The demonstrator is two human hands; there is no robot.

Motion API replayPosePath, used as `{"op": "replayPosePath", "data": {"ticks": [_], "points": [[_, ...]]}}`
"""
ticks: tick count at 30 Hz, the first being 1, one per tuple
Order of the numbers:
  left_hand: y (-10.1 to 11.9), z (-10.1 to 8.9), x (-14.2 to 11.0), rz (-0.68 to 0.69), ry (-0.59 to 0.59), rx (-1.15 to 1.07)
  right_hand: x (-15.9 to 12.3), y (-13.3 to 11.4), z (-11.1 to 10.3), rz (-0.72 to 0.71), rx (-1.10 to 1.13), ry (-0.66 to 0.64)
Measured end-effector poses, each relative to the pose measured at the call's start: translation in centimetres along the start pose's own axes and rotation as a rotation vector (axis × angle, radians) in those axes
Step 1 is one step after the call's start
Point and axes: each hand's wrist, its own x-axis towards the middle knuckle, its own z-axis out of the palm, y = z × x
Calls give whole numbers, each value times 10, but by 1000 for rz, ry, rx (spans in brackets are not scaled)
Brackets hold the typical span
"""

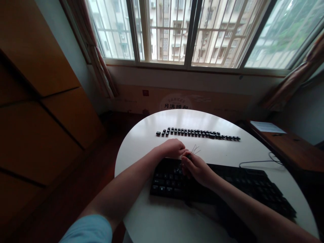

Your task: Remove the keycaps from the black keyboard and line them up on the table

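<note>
A black keyboard (pixel 162 184) lies across the near part of the white table, with some keycaps off its upper left. My right hand (pixel 196 168) is closed over that area, gripping a wire keycap puller (pixel 195 149) whose thin wires stick out above the fingers. A small dark piece (pixel 188 156) shows at its fingertips. My left hand (pixel 174 147) rests above the keyboard's top edge, fingers curled in against the right hand; what they pinch is hidden. Beyond both hands, loose black keycaps (pixel 192 132) stand in rows.
The round white table (pixel 141 141) has a cable (pixel 255 162) at its right side. A brown desk with a sheet of paper (pixel 264 127) is at the right. Wooden cabinets (pixel 50 118) stand left, and a barred window (pixel 167 30) is ahead.
</note>
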Motion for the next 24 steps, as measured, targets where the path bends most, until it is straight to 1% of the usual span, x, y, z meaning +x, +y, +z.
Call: {"op": "replayPosePath", "data": {"ticks": [2,5,7,11,13,16,18,20,22,24], "points": [[3,0,1,2,-38,-35,2,2,1,9,-30,-7],[8,4,6,11,-70,-67,1,-2,1,12,-106,-20],[9,8,9,26,-43,-73,0,-8,1,5,-184,-40],[7,14,11,46,27,-86,-4,-20,1,-47,-428,-79],[6,16,10,57,43,-75,-6,-22,3,-95,-521,-85],[4,18,10,71,63,-62,-9,-21,5,-188,-602,-102],[3,18,10,72,70,-65,-11,-18,5,-202,-601,-83],[2,18,11,62,63,-85,-11,-14,5,-164,-531,-47],[1,17,10,34,46,-151,-10,-8,4,-141,-396,4],[0,15,10,0,35,-233,-8,-2,4,-152,-210,93]]}}
